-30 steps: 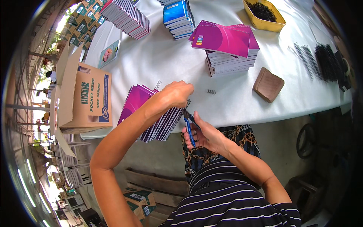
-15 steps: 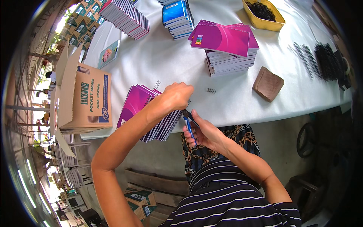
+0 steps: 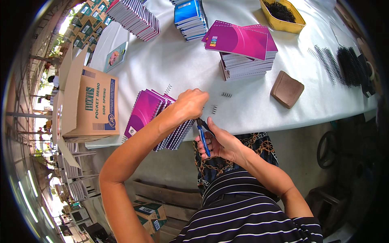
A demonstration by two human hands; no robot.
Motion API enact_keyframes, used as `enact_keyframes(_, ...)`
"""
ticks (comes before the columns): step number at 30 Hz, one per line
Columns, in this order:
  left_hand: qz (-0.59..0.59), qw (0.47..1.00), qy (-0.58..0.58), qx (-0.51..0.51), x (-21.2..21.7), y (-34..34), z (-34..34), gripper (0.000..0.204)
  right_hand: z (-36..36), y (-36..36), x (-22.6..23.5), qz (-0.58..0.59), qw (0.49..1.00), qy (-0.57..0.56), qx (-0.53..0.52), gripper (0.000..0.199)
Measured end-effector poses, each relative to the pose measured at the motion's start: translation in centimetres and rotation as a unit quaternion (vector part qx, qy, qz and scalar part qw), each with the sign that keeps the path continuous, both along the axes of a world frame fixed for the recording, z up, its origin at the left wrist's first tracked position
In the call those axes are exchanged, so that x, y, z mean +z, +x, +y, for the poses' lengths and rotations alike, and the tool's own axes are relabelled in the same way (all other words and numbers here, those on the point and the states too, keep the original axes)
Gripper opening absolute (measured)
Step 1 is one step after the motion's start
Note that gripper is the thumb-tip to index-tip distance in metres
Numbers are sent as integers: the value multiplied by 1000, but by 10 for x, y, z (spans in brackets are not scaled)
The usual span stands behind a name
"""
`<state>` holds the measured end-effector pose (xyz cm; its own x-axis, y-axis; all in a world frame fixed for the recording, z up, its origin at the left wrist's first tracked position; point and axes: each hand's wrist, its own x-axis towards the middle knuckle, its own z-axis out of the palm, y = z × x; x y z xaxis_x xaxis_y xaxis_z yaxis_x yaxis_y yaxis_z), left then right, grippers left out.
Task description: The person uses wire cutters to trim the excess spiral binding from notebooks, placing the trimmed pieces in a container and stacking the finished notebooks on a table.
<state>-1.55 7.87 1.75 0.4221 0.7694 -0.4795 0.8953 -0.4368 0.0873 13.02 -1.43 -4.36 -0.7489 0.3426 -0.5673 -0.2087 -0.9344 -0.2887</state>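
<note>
My right hand (image 3: 221, 142) is wrapped round blue-handled cutting pliers (image 3: 204, 139), their dark jaws pointing up beneath my left hand. Curled closed, my left hand (image 3: 191, 104) is above those jaws, and what its fingers grip is hidden. Partly under my left forearm lie several purple spiral notebooks (image 3: 146, 108), fanned out at the table's near edge. A loose wire coil end (image 3: 168, 88) sticks out from their top. Just right of my left hand lies a short piece of coil (image 3: 214, 109), with another coil piece (image 3: 226, 94) beyond it.
A purple notebook stack (image 3: 239, 40) stands beyond my hands, near blue notebooks (image 3: 188, 20). A brown block (image 3: 287, 90), black coils (image 3: 349, 67) and a yellow tub (image 3: 298, 26) of coils lie rightward. An open cardboard box (image 3: 91, 107) stands left on the white-covered table (image 3: 251, 111).
The plier handles have closed together in my right hand. A second short coil piece now lies beside my left hand. Both hands stay nearly in place.
</note>
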Motion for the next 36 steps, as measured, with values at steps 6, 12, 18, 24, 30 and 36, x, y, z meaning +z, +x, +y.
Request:
enact_keyframes(6,-24,999,26,-19,-6,-3,-2,36,2,0,-17,78,996,-42,-14,65)
enact_keyframes(12,-18,999,33,-19,-8,-1,-3,26,-2,2,-10,21,999,-34,-7,68)
enact_keyframes(18,-29,999,35,-21,-8,-2,-4,25,6,-3,-5,21,997,-78,-11,69)
enact_keyframes(24,-30,998,39,-29,-8,-2,-4,24,9,0,-21,98,990,-104,-9,62)
enact_keyframes(30,-44,997,62,-30,-12,-1,-8,24,0,31,17,-46,998,30,-7,56)
enact_keyframes(36,-89,994,65,7,-9,18,-8,45,24,107,26,-595,545,587,-65,47)
